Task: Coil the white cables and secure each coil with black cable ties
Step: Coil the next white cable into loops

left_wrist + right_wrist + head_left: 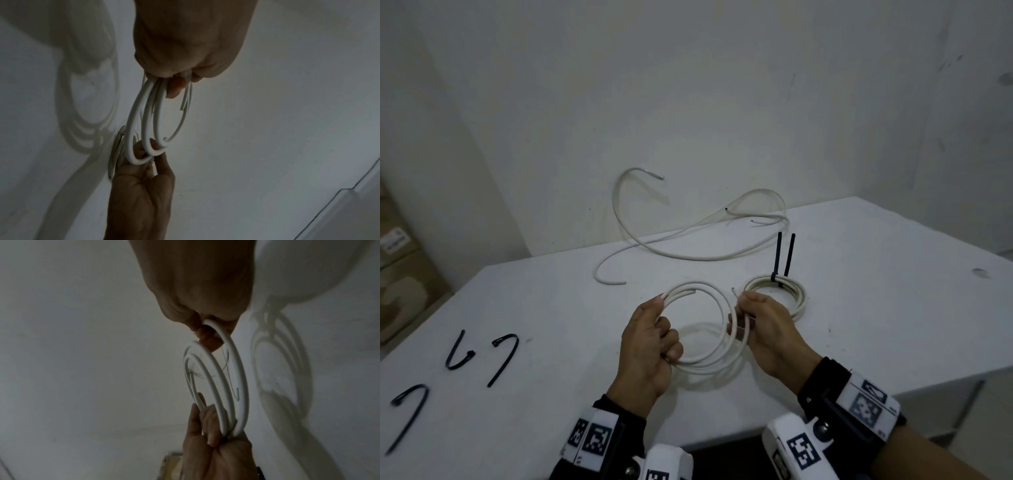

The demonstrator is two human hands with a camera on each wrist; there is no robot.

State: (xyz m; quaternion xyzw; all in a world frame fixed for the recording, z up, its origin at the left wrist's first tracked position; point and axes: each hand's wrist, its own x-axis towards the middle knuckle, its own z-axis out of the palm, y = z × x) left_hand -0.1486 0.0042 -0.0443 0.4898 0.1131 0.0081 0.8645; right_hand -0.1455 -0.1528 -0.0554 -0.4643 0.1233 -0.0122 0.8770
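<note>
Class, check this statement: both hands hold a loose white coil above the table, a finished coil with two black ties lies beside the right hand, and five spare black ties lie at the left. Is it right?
Not quite. The head view shows three spare black ties, not five. The rest stands: left hand and right hand hold the loose coil; the finished coil lies beside the right hand.

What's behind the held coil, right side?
A tied coil lies on the table, two black tie tails sticking up. Its near-left arc is hidden by the right hand.

no readable text (box label too blurred).
</note>
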